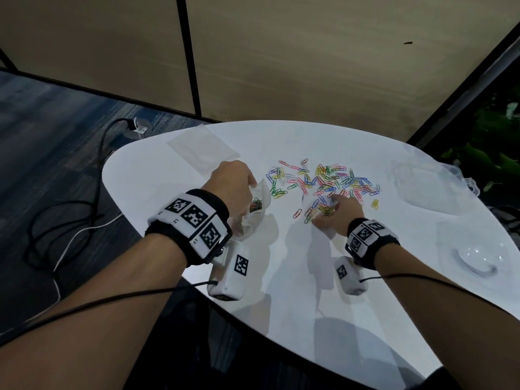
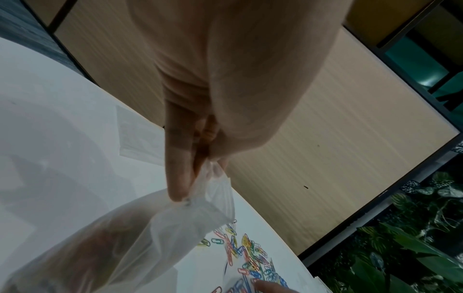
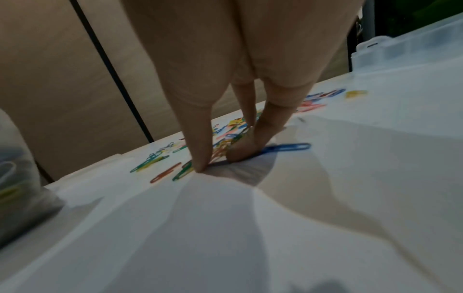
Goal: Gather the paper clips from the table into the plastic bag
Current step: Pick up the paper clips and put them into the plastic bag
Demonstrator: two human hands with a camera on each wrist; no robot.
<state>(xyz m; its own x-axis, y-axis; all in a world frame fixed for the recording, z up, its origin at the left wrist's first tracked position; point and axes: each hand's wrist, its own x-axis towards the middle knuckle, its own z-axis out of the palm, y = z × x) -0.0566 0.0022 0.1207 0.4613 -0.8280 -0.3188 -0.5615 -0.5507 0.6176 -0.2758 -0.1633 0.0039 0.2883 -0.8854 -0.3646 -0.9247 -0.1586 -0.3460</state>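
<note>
White rounded table [image 1: 281, 319] before beige wall panels [image 1: 309, 66]. Left hand [image 1: 233, 187] pinches the rim of a clear plastic bag [image 1: 257, 212], held open above the tabletop with some clips inside. Right hand [image 1: 336, 213], fingertips [image 3: 200, 166] pressed to the surface, closes around a cluster at the near edge of the coloured paper clips [image 1: 323, 178]. Spare bag [image 1: 201, 147] lies beyond.

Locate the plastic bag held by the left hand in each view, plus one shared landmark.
Head: plastic bag sits left of centre, pinched by the left hand.
Left wrist: plastic bag fills the lower left, hanging from the fingers.
Right wrist: plastic bag is a blurred sliver at the left edge.
Shared landmark: the paper clips on the white table.
</note>
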